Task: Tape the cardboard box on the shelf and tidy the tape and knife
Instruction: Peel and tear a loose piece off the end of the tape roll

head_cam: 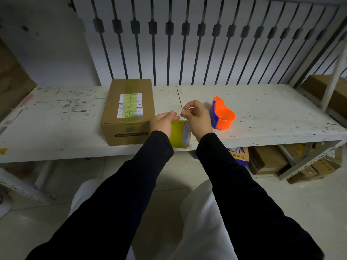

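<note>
Head view: cardboard box standing on the shelf left of centre, near the front edge, flaps shut, yellowish strip already along the top seam. Tape roll on edge at the shelf's front edge, just right of the box, partly overhanging the lip as far as can be told. Left hand curled over the roll's top, holding it; right hand just beside, thumb and forefinger pinched narrow, seemingly on the film's free end, though the film itself too clear to make out. Orange-and-blue tape cutter, presumably the knife, lying right of the hands, toward mid-depth of the shelf, apart from both. Likely faults from here: free end slipping from the pinch and resealing onto the roll; film folding onto itself or the fingers if drawn slack; roll tipping off the front edge if the left grip loosens; crooked strip if pulled off the seam line; cutter knocked by the right wrist.
</note>
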`<state>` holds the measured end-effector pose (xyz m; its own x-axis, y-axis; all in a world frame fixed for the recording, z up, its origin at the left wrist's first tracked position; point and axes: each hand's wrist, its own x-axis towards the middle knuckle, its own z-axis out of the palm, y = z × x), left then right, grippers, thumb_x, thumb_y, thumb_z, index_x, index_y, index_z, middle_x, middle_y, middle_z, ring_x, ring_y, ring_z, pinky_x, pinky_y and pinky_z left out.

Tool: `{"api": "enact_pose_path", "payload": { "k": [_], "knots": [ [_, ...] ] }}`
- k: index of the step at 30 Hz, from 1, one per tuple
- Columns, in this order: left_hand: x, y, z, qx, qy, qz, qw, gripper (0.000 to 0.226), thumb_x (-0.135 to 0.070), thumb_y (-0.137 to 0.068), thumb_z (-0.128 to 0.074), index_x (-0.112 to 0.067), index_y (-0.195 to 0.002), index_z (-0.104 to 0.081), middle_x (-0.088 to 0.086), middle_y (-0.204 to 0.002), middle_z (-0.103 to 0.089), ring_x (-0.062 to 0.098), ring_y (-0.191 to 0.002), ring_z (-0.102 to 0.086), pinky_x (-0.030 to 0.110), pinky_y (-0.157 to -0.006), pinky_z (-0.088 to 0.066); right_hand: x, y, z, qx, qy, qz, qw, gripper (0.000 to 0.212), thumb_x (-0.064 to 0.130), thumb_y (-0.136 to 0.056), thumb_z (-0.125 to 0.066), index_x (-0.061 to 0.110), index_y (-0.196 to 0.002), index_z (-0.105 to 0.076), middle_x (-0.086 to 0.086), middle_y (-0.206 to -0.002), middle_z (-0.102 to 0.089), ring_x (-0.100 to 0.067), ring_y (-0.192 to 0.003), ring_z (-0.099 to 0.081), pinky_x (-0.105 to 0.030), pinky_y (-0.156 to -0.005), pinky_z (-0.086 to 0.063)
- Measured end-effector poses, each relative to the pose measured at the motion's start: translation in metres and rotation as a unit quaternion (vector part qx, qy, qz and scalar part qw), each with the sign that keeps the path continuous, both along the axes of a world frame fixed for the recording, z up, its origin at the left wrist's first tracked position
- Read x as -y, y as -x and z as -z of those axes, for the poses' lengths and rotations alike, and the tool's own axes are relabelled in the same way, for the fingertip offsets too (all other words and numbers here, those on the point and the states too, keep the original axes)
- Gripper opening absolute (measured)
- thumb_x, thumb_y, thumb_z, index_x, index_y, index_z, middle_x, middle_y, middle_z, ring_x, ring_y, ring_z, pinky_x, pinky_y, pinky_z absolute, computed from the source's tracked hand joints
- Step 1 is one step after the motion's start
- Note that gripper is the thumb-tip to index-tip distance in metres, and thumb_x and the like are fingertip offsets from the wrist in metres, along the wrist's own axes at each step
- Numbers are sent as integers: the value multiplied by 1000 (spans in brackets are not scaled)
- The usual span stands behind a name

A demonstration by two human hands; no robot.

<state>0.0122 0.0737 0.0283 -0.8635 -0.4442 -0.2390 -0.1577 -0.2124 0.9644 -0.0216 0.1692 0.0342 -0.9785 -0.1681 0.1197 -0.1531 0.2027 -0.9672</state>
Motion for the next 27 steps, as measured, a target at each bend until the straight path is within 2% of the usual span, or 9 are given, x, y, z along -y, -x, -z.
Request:
{"api": "enact_pose_path", "payload": {
  "k": [4, 6, 9, 11, 15, 17, 20, 24, 27],
  "knots": [
    [1, 1, -5, 23, -10, -14, 1000, 18, -22, -87, -59, -7, -91, -69, 10, -90, -70, 25, -98, -63, 41, -103, -44, 3, 1, -1, -16, -11, -8, 1000, 21, -2, -90, -49, 18, -85, -56, 4, -74, -57, -6, -74, -56, -17, -74, -46],
    [1, 1, -4, 31, -17, -20, 999, 20, -22, -86, -61, -7, -98, -67, 12, -99, -71, 29, -104, -63, 42, -103, -45, 4, 0, -2, -21, -11, -5, 1000, 19, -2, -90, -48, 16, -88, -56, 2, -78, -57, -11, -78, -56, -20, -77, -47],
    [2, -1, -6, 22, -28, -9, 999, 5, -19, -89, -59, -16, -85, -58, 9, -85, -69, 25, -96, -66, 42, -104, -44, 4, -2, -4, -7, -6, -6, 1000, 23, -3, -91, -46, 12, -95, -62, -6, -99, -63, -16, -95, -56, -27, -89, -46],
    [4, -1, -8, 15, -31, -5, 999, 10, -16, -89, -58, -17, -79, -56, 8, -79, -68, 24, -89, -66, 46, -103, -45, 3, -3, -4, 9, -6, -8, 1000, 27, -3, -92, -44, 7, -107, -64, -10, -114, -64, -16, -103, -55, -28, -96, -44],
    [3, 0, -10, 11, -34, -17, 999, 14, -13, -88, -59, -17, -75, -57, 14, -94, -67, 24, -93, -64, 47, -102, -46, 5, -4, -2, 20, -13, -3, 1000, 29, 0, -93, -43, 6, -113, -64, -11, -121, -63, -19, -113, -55, -29, -102, -41],
    [1, 0, -11, 15, -5, -28, 999, 7, -15, -88, -58, -10, -84, -63, 15, -102, -66, 25, -99, -61, 41, -102, -45, 6, -4, -2, 20, -26, 2, 999, 29, 2, -94, -43, 6, -114, -63, -11, -121, -63, -13, -107, -55, -26, -99, -40],
    [1, 1, -10, 30, 56, -47, 997, 26, -20, -89, -59, -3, -108, -65, 12, -115, -66, 23, -104, -57, 32, -94, -42, 6, -5, 0, 3, -55, 10, 998, 29, 3, -95, -42, 7, -115, -63, -10, -122, -63, -10, -104, -54, -24, -98, -40],
    [0, 0, -10, 40, 128, -33, 990, 31, -25, -90, -56, -1, -109, -65, 14, -117, -66, 28, -111, -58, 33, -95, -43, 5, -6, 1, -13, -97, 22, 995, 27, 6, -94, -46, 8, -113, -64, -10, -122, -63, -19, -113, -56, -25, -97, -40],
    [-1, 1, -11, 43, 168, -23, 985, 35, -28, -91, -54, -3, -113, -64, 13, -120, -65, 28, -113, -57, 33, -96, -43, 3, -9, -2, -22, -104, 31, 994, 23, 11, -89, -56, 7, -109, -67, -11, -114, -67, -15, -100, -57, -24, -90, -42]
  ]
}}
